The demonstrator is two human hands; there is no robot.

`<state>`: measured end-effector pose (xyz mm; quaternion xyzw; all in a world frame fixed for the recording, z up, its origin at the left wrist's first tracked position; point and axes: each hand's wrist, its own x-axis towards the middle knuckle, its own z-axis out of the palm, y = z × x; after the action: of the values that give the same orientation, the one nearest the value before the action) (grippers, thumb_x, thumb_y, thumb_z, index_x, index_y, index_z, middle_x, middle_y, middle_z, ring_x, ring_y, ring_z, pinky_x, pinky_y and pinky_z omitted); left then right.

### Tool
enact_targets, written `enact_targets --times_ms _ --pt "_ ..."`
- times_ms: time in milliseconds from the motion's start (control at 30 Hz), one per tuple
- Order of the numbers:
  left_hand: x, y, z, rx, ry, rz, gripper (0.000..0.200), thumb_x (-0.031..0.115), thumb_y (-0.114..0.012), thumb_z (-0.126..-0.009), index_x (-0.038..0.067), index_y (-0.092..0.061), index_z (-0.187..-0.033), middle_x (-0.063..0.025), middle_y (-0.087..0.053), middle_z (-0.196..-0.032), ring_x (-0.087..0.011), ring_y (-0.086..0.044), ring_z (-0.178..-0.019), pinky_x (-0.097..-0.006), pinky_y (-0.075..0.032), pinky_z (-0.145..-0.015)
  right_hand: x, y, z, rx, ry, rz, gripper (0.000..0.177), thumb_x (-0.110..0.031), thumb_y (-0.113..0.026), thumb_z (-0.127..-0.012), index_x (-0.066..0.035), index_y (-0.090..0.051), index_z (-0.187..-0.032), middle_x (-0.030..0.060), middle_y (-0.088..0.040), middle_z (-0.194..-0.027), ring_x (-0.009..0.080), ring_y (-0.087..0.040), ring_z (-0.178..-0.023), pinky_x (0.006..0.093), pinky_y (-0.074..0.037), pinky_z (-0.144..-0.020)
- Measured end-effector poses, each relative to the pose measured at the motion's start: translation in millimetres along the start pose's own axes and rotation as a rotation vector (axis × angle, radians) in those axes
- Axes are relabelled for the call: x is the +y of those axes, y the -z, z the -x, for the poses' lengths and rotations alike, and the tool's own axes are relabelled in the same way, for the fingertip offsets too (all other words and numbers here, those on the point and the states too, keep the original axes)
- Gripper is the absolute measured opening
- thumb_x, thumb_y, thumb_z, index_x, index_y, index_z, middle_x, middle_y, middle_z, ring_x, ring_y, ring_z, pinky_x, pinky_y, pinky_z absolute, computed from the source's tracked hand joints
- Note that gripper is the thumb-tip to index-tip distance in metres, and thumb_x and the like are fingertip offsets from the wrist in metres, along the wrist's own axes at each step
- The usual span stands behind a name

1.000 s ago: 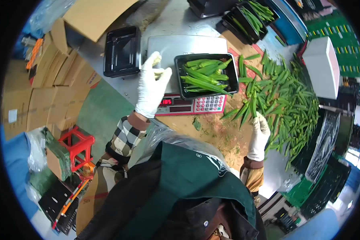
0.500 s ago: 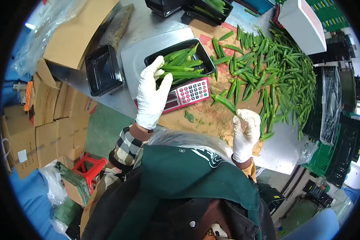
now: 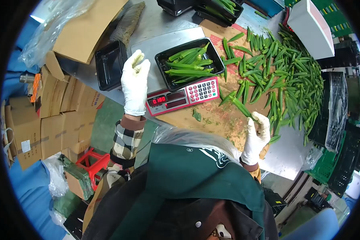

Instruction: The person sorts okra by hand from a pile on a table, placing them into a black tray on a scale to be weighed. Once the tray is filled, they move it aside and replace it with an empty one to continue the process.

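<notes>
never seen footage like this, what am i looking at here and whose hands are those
One camera, worn on a person's head, looks down through a fisheye lens, so the edges bend. Both white-gloved hands are that person's own. The right hand holds one okra pod beside a loose pile of okra. The left hand is raised, open and seemingly empty, next to a scale showing 0.160. A black tray of okra sits on the scale; an empty black tray lies to its left.
</notes>
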<state>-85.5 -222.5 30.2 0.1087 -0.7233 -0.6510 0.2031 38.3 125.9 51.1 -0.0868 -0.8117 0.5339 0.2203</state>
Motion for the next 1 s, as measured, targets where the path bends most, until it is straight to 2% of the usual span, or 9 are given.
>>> enact_targets --times_ms 200,333,467,500,567,633,800,967,1000 --pt "-27 -4 6 -0.209 0.129 -0.234 0.055 0.018 -0.073 -0.093 0.000 -0.052 -0.140 -0.0117 -0.067 -0.122 -0.0135 -0.063 -0.096 -0.0279 -0.051 -0.088 -3 -4 4 -0.042 -0.139 -0.061 0.024 0.006 -0.072 -0.085 -0.002 -0.069 -0.108 0.0057 -0.065 -0.106 0.0143 -0.060 -0.095 0.0274 -0.049 -0.083" --pt "-9 -26 26 -0.245 0.178 -0.402 0.058 0.023 -0.070 -0.094 0.001 -0.048 -0.143 -0.0085 -0.069 -0.080 -0.0133 -0.058 -0.058 -0.0296 -0.051 -0.060 -3 -9 2 -0.070 -0.117 -0.032 0.023 0.007 -0.071 -0.085 -0.001 -0.068 -0.106 0.0073 -0.065 -0.105 0.0157 -0.060 -0.095 0.0290 -0.049 -0.085" --pt "-46 -27 16 -0.366 0.224 -0.306 0.039 0.019 -0.066 -0.093 -0.002 -0.058 -0.124 -0.0199 -0.071 -0.107 -0.0282 -0.068 -0.097 -0.0415 -0.052 -0.086 -5 -11 1 -0.077 -0.146 -0.022 0.022 0.008 -0.070 -0.085 -0.001 -0.068 -0.105 0.0080 -0.065 -0.104 0.0175 -0.061 -0.096 0.0306 -0.049 -0.086" --pt "-47 -30 15 -0.383 0.183 -0.173 0.035 0.016 -0.064 -0.095 -0.003 -0.058 -0.123 -0.0165 -0.071 -0.104 -0.0258 -0.069 -0.092 -0.0386 -0.056 -0.076 -6 -11 -1 -0.079 -0.125 -0.008 0.022 0.008 -0.071 -0.085 -0.001 -0.068 -0.105 0.0080 -0.065 -0.103 0.0176 -0.061 -0.096 0.0305 -0.049 -0.086" --pt "12 -33 5 -0.508 0.690 0.152 0.030 0.011 -0.061 -0.096 -0.003 -0.058 -0.123 -0.0121 -0.069 -0.102 -0.0223 -0.069 -0.089 -0.0328 -0.059 -0.063 1 -10 -3 -0.071 -0.155 -0.032 0.022 0.007 -0.071 -0.085 -0.001 -0.069 -0.105 0.0080 -0.065 -0.103 0.0175 -0.061 -0.095 0.0304 -0.049 -0.086" --pt "20 -43 -2 -0.509 0.719 0.224 0.028 0.009 -0.059 -0.097 -0.003 -0.057 -0.122 -0.0103 -0.067 -0.099 -0.0191 -0.067 -0.080 -0.0320 -0.062 -0.059 3 -11 -7 -0.060 -0.161 -0.043 0.021 0.006 -0.071 -0.085 -0.001 -0.069 -0.105 0.0076 -0.065 -0.102 0.0166 -0.060 -0.093 0.0300 -0.049 -0.084" --pt "34 -80 -54 -0.610 0.651 0.205 0.028 0.010 -0.060 -0.097 -0.001 -0.059 -0.122 -0.0092 -0.068 -0.098 -0.0179 -0.067 -0.077 -0.0338 -0.058 -0.055 23 -13 -15 -0.050 -0.219 -0.107 0.021 0.005 -0.071 -0.085 -0.002 -0.069 -0.104 0.0060 -0.066 -0.101 0.0149 -0.060 -0.091 0.0286 -0.049 -0.081" --pt "28 -164 -152 -0.695 0.375 0.176 0.016 0.016 -0.060 -0.097 0.001 -0.061 -0.103 -0.0070 -0.066 -0.082 -0.0150 -0.066 -0.070 -0.0311 -0.052 -0.052 38 -18 -26 -0.037 -0.235 -0.135 0.020 0.004 -0.072 -0.084 -0.002 -0.069 -0.103 0.0069 -0.067 -0.101 0.0162 -0.061 -0.094 0.0292 -0.049 -0.083" --pt "15 -189 -177 -0.633 0.169 -0.026 0.017 0.018 -0.061 -0.096 0.001 -0.061 -0.099 -0.0091 -0.067 -0.081 -0.0185 -0.066 -0.071 -0.0347 -0.053 -0.056 39 -18 -29 -0.042 -0.223 -0.108 0.020 0.004 -0.073 -0.084 -0.002 -0.069 -0.103 0.0073 -0.067 -0.100 0.0165 -0.061 -0.093 0.0293 -0.049 -0.083"
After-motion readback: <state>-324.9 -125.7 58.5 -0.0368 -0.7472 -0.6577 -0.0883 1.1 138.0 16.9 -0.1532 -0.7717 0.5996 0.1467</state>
